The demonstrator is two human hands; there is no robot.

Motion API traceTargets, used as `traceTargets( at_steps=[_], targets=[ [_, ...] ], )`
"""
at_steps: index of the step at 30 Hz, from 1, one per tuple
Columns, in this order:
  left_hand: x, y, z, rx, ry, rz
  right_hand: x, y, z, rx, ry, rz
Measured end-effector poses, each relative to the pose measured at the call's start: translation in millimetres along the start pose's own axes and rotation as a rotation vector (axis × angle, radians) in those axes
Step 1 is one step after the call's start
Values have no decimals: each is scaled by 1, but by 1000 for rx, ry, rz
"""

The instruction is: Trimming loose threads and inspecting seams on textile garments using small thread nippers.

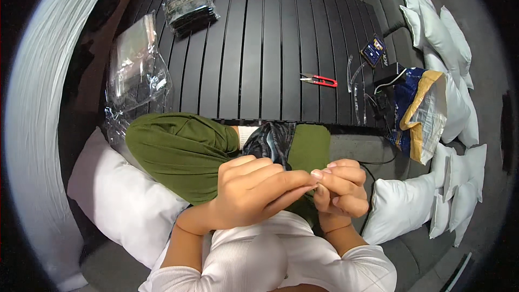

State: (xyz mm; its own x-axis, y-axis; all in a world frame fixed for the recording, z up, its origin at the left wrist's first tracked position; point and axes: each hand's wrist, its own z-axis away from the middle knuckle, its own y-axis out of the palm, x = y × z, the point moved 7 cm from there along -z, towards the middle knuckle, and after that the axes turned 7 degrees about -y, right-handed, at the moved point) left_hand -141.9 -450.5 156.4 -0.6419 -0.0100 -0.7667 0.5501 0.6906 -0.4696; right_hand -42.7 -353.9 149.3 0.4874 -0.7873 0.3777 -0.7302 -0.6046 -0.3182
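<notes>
Just in front of the black slatted desk (259, 32), over a lap in green trousers (178, 151), the two hands meet fingertip to fingertip. The left hand (254, 192) is curled narrow, its fingers stretched toward the right hand (340, 189), which is also curled, thumb and forefinger pinched together. Whatever sits between the fingertips is too small to make out, so I cannot tell what either hand holds. A dark cloth piece (273, 140) lies on the lap just beyond the hands, at the near edge of the desk. On the desk, toward its right side, lie small red-handled snips (319, 80), well apart from the hands. At the far left corner of the desk rests a stack of dark packets (190, 11), with crumpled clear plastic bags (135, 70) along its left edge. A blue and yellow mailing bag (421, 108) lies off the desk's right end, among white pillows (448, 48).
</notes>
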Motion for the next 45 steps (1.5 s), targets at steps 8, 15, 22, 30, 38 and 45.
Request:
traceTargets(
  at_steps=[8,15,22,30,38,45],
  targets=[
    [-3,1,-2,8,80,-199,4,1,-5,150,-49,23],
    [-14,-2,2,4,271,-391,3,3,-8,216,-48,44],
    [-6,7,-2,-10,290,-414,1,2,-8,200,-59,37],
    [-2,13,-5,18,324,-429,0,2,-10,250,-81,51],
    [19,-4,-18,106,12,-36,-11,-2,-8,157,39,-100],
    [22,-2,-13,108,-176,203,-6,1,-10,210,-7,73]
  ],
)
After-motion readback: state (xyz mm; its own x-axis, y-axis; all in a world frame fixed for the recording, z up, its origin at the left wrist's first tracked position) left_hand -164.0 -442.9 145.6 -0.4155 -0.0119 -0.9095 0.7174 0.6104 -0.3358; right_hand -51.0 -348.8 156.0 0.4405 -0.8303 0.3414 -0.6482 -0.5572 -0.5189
